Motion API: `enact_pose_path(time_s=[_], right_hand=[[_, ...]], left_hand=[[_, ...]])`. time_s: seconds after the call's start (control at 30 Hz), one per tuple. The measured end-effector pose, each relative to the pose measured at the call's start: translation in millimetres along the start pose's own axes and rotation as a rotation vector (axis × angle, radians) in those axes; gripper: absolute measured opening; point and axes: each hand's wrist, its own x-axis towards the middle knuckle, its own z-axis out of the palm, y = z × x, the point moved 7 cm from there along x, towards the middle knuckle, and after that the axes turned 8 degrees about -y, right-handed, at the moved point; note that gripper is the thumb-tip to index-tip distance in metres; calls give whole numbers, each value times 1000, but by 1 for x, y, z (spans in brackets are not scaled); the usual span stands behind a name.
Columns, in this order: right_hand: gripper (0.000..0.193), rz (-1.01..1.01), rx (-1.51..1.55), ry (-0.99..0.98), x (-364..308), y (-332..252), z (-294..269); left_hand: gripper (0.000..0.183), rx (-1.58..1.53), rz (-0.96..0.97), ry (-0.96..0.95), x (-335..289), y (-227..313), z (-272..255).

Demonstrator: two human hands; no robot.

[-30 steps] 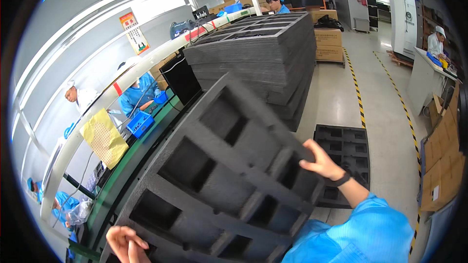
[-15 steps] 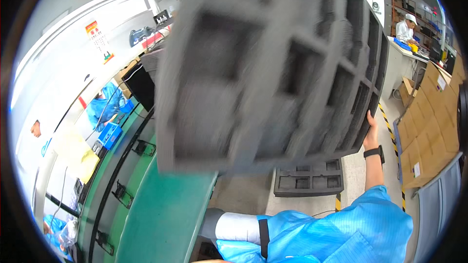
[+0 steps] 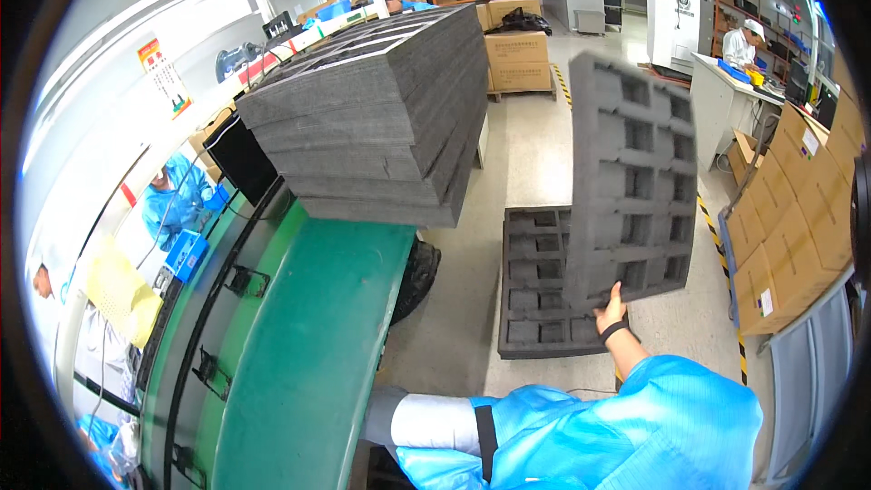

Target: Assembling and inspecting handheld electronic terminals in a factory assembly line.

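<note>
Smooth worktop (image 3: 308, 327), right hand (image 3: 613, 312) gripping pocketed foam tray (image 3: 633, 183)

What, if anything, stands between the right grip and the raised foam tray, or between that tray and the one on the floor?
Nothing visible. The right grip holds the raised foam tray at its lower edge; that tray hides part of the floor foam tray, with nothing seen between.

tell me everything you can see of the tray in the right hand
The dark grey tray, foam-like and matte, has two columns of rectangular recesses. It stands steeply tilted, recessed face toward the camera, gripped near its bottom edge by the right hand, partly hiding similar trays below.
</note>
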Motion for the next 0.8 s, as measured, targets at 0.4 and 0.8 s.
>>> enact_pose_path(time_s=[0.4, 0.8], right_hand=[[77, 406, -373, 560, -83, 140, 1], [71, 568, -2310, -427, -26, 223, -40]], left_hand=[[41, 191, -249, 331, -90, -38, -31], [44, 171, -390, 417, -123, -71, -65]])
